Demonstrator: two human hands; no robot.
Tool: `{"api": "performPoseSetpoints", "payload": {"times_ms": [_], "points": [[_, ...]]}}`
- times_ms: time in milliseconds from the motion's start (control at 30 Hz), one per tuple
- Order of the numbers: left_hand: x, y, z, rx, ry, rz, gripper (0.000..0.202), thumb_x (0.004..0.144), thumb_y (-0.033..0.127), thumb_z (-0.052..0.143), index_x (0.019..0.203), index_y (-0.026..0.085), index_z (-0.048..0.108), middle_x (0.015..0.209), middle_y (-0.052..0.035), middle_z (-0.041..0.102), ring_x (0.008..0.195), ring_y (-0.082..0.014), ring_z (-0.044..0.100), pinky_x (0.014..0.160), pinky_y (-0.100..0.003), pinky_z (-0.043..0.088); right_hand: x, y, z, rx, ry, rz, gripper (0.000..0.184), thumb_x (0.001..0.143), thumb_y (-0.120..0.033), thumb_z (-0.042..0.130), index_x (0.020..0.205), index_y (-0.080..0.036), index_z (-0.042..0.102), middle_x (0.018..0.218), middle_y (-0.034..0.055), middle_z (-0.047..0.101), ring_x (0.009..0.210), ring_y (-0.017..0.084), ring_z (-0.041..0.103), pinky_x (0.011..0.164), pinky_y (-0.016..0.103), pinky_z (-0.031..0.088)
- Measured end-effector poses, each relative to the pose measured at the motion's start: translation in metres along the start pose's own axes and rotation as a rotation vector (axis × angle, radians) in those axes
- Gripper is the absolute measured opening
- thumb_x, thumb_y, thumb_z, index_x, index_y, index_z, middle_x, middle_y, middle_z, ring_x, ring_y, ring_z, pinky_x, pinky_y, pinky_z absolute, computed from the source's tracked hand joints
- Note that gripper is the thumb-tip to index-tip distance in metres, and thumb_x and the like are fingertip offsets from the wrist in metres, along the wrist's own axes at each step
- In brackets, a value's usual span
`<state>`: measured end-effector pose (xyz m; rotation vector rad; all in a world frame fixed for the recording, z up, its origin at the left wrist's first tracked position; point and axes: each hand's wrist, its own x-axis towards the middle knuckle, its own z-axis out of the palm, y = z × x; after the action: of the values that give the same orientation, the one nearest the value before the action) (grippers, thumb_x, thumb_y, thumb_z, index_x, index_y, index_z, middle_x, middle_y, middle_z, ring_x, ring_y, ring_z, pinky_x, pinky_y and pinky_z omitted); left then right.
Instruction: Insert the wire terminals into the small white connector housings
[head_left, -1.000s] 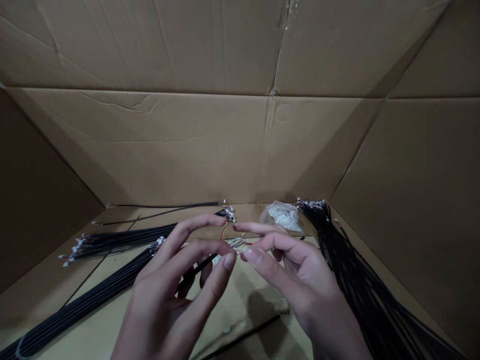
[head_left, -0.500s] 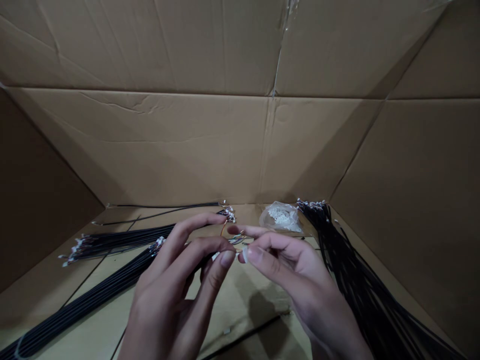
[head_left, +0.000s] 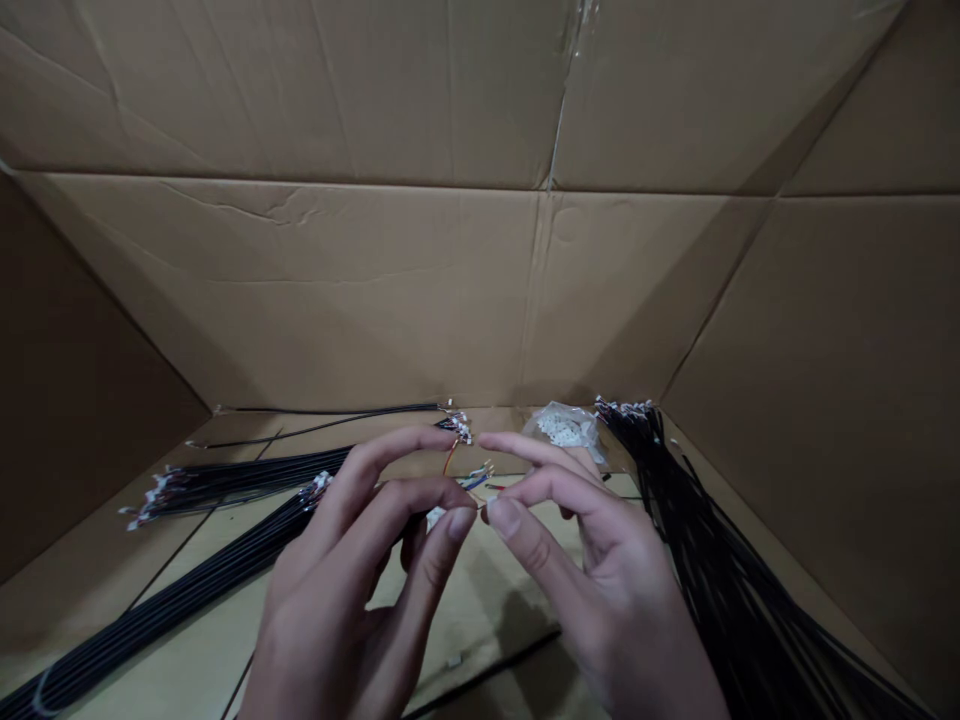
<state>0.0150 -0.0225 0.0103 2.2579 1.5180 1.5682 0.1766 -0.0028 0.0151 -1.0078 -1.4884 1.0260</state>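
Observation:
My left hand (head_left: 352,590) pinches a thin wire between thumb and index finger, its middle finger arched above. Several coloured loose wires (head_left: 477,477), among them red, blue and yellow, fan out just beyond those fingertips. Between the thumb and index finger of my right hand (head_left: 600,560) is a small white connector housing (head_left: 491,503), mostly covered by the fingertips. The wire's end meets the housing in the narrow gap between both hands; whether it sits inside I cannot tell. Another white piece (head_left: 435,516) shows behind the left thumb.
Bundles of black cables with white connectors lie at left (head_left: 202,590) and right (head_left: 697,540). A clear bag (head_left: 566,428) of small white parts rests at the back. One black cable (head_left: 487,675) and a small white piece (head_left: 454,660) lie in front. Cardboard walls (head_left: 375,300) enclose the surface.
My right hand has shifted slightly, with an upper finger lifting away from the loose wires. The white housing is now more covered by the right fingertips and close to the left ones.

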Motion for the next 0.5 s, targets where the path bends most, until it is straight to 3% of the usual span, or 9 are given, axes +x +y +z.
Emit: {"api": "performPoseSetpoints", "payload": {"times_ms": [233, 400, 500], "points": [[0.0024, -0.0005, -0.0040, 0.096, -0.027, 0.088, 0.011, 0.097, 0.024, 0.056, 0.099, 0.032, 0.064, 0.130, 0.0006, 0.059, 0.110, -0.0136, 0.067, 0.079, -0.018, 0.055, -0.0010, 0.0020, -0.0021, 0.155, -0.066, 0.123, 0.023, 0.091, -0.046, 0.073, 0.077, -0.028, 0.073, 0.136, -0.0012, 0.070, 0.135, 0.031, 0.054, 0.125, 0.057, 0.009], [-0.0003, -0.0016, -0.0059, 0.103, -0.015, 0.057, 0.011, 0.097, 0.023, 0.057, 0.099, 0.031, 0.064, 0.130, -0.0005, 0.058, 0.103, -0.0134, 0.069, 0.068, -0.019, 0.054, -0.0012, -0.0016, -0.0022, 0.192, -0.067, 0.146, 0.013, 0.088, -0.039, 0.076, 0.080, -0.029, 0.076, 0.139, 0.0000, 0.068, 0.138, 0.032, 0.052, 0.123, 0.057, 0.018], [-0.0018, -0.0012, -0.0068, 0.116, -0.026, 0.104, 0.009, 0.096, 0.024, 0.058, 0.097, 0.031, 0.063, 0.131, -0.0008, 0.057, 0.101, -0.0141, 0.070, 0.070, -0.021, 0.056, -0.0016, -0.0046, -0.0043, 0.258, -0.092, 0.207, 0.012, 0.086, -0.037, 0.077, 0.079, -0.027, 0.076, 0.140, 0.0022, 0.066, 0.136, 0.033, 0.053, 0.121, 0.058, 0.024]]}}
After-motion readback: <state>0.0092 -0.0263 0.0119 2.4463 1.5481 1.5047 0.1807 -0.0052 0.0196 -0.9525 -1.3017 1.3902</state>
